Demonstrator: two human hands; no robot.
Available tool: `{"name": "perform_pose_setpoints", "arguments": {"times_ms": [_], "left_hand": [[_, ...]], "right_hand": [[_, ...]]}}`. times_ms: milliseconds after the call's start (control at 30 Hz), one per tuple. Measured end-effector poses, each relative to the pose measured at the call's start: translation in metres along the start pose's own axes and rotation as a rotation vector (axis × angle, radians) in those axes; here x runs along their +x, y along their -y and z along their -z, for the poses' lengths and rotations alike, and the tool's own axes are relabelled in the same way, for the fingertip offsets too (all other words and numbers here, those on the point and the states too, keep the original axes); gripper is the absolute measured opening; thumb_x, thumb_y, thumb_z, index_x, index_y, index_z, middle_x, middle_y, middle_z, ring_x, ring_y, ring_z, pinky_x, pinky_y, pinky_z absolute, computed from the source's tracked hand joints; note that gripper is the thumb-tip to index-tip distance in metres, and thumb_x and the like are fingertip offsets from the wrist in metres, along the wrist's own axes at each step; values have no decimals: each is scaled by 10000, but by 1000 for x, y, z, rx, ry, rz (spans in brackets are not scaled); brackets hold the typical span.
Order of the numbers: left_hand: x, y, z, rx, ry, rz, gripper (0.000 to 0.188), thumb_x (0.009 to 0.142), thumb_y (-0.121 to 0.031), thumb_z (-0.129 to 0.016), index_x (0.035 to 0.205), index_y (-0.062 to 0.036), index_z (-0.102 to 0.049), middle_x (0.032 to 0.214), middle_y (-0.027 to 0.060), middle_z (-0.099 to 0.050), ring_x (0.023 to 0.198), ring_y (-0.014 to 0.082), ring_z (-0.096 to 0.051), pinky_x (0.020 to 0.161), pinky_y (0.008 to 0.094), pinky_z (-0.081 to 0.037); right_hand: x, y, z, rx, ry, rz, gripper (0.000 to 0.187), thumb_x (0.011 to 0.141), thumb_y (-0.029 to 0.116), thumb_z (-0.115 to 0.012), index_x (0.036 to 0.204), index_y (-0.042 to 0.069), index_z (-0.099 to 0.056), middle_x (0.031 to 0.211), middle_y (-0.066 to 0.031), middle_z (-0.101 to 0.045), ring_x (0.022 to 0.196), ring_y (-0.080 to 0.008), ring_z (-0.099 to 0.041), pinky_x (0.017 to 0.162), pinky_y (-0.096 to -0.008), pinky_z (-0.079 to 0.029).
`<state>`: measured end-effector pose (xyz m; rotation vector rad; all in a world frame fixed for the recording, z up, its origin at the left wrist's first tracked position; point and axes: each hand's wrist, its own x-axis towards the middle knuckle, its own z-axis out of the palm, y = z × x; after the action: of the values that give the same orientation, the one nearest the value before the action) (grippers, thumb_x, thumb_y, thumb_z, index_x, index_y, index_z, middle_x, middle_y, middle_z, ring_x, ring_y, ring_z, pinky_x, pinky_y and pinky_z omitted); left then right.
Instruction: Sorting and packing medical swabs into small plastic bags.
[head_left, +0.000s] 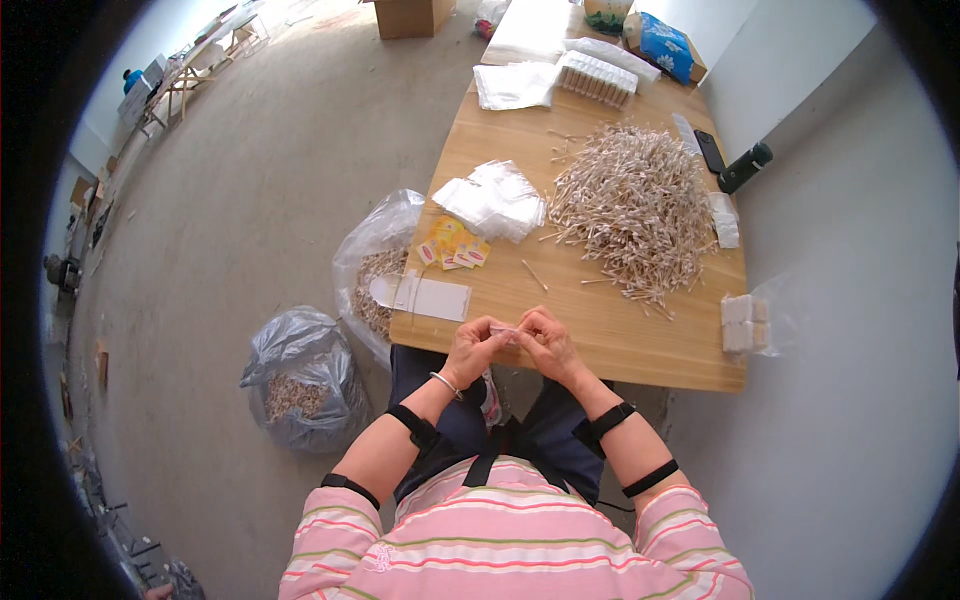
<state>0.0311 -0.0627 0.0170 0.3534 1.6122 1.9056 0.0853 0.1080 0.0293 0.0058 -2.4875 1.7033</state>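
Observation:
At the table's near edge, my left hand [474, 350] and my right hand [548, 347] meet, thumbs and fingertips pinched together. Between them is a small, pale, see-through plastic bag [505, 334]; the fingers cover most of it, and whatever it may contain cannot be made out. Just beyond my left hand lies a white card [440, 299] with a rounded end. Past it are yellow printed cards [455, 245] and a loose heap of clear plastic bags [492, 200]. A single cotton swab [534, 276] lies beyond my right hand, before a large pile of cotton swabs [635, 210].
Left of the table stand two plastic sacks of swabs, a clear one [378, 285] and a greyish one [305, 385]. Along the wall are a phone [709, 152], a dark bottle [745, 168] and packed bundles [744, 323]. Packed swabs [596, 80] sit at the far end.

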Motion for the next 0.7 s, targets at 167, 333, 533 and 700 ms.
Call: {"name": "perform_pose_setpoints", "arguments": {"times_ms": [167, 333, 533, 700], "left_hand": [[8, 0, 4, -174, 27, 179, 120, 878, -120, -587, 926, -15, -622, 883, 15, -634, 806, 64, -557, 739, 205, -447], [7, 11, 6, -195, 47, 116, 132, 898, -154, -570, 915, -29, -607, 883, 0, -624, 810, 56, -546, 722, 197, -437], [-5, 6, 7, 45, 37, 41, 164, 931, -185, -543, 922, -32, -601, 867, -23, -598, 816, 43, -523, 738, 192, -433], [-6, 3, -1, 57, 22, -20, 153, 932, -160, -545, 950, -20, -603, 889, -8, -612, 816, 57, -534, 751, 210, -442]], "right_hand": [[1, -12, -2, 213, 76, -63, 103, 827, 85, -631, 764, 29, -574, 878, -29, -521, 808, -98, -491, 721, -234, -405], [-3, -16, -5, 254, 47, -126, 86, 846, 97, -627, 821, 33, -576, 814, 10, -517, 752, -76, -480, 691, -220, -405], [-6, 6, -4, 194, 62, -165, 122, 845, 122, -657, 857, 32, -575, 769, 31, -531, 735, -59, -490, 658, -222, -421], [-6, 5, -4, 213, 12, -127, 149, 821, 132, -691, 810, 27, -587, 758, 11, -544, 733, -73, -501, 656, -245, -429]]}}
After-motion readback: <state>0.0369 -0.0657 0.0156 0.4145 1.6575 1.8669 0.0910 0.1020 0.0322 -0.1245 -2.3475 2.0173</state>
